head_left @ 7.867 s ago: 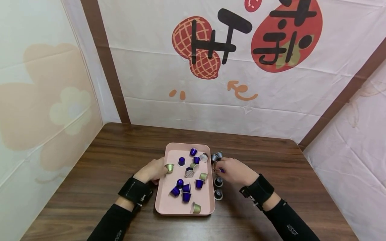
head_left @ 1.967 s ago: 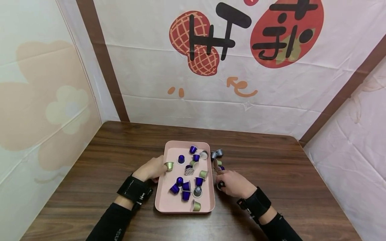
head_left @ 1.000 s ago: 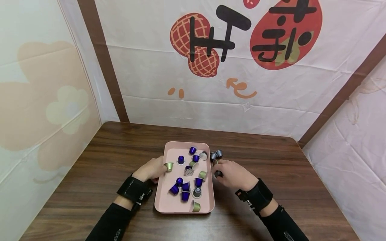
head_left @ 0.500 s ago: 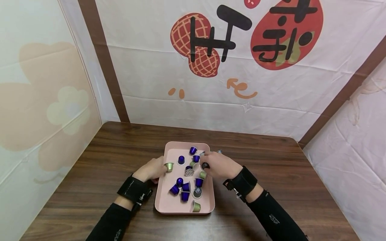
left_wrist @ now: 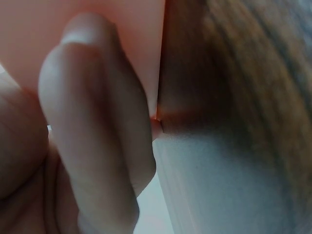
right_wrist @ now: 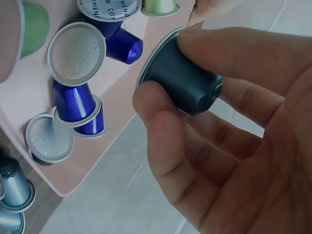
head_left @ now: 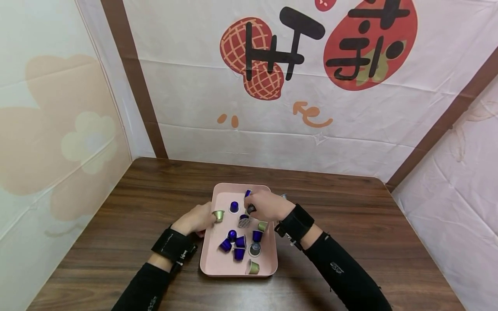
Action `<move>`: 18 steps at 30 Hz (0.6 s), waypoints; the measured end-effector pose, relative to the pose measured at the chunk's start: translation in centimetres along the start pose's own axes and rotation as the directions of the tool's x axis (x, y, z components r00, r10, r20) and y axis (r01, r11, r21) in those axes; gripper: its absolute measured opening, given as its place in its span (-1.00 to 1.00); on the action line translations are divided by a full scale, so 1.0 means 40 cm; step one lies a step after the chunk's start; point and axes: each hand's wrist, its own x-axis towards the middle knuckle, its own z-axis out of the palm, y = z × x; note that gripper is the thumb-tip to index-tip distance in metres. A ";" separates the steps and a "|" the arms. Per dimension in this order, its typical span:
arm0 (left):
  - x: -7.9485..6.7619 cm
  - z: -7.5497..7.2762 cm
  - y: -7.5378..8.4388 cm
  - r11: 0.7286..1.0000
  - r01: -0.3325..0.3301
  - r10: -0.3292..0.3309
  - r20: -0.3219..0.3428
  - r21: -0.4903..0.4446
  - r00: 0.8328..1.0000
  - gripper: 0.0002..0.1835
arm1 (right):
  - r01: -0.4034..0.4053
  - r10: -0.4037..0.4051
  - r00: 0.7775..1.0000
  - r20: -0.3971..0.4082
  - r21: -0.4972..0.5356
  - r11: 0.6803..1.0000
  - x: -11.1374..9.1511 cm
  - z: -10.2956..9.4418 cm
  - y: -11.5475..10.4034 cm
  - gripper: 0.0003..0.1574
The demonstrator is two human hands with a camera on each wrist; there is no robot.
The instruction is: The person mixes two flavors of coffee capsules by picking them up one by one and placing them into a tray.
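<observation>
My left hand [head_left: 196,218] grips the left rim of a pink tray [head_left: 210,265]; the left wrist view shows its fingers [left_wrist: 92,107] close up against the tray wall. Just inside that rim lies a green coffee capsule [head_left: 219,215]. Over the tray's upper right part, my right hand [head_left: 268,205] pinches a dark coffee capsule [right_wrist: 183,75] between thumb and fingertips, clear of the capsules below. Several blue capsules [head_left: 239,254] lie scattered in the tray, with green ones among them. A grey-black capsule [head_left: 254,249] stands upright at the lower right. My right hand hides some capsules.
Blue-grey capsules [right_wrist: 14,187] lie on the wooden table [head_left: 330,194] outside the tray's right side, mostly hidden by my right hand in the head view. A printed cloth wall [head_left: 186,142] rises behind the table's far edge.
A grey-black capsule has come to stand at the tray's lower right. My right hand has picked a dark capsule off the table and carried it left over the tray. My left hand keeps its place.
</observation>
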 end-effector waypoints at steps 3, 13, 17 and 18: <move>0.002 0.001 -0.002 1.000 0.000 0.000 -0.004 0.006 1.000 -0.83 | -0.018 0.018 1.000 0.012 -0.018 1.000 0.014 0.003 -0.001 -0.84; 0.003 -0.002 -0.007 1.000 0.007 -0.007 -0.001 0.014 1.000 -0.82 | -0.092 0.094 0.994 0.057 -0.038 0.995 0.057 0.012 0.014 -0.80; 0.005 -0.001 -0.007 1.000 0.007 -0.007 0.007 0.013 1.000 -0.80 | -0.135 0.135 0.987 0.084 -0.005 0.991 0.073 0.009 0.024 -0.78; 0.005 -0.001 -0.006 1.000 0.008 -0.008 0.008 0.013 1.000 -0.80 | -0.146 0.144 0.985 0.090 0.009 0.989 0.076 0.007 0.025 -0.76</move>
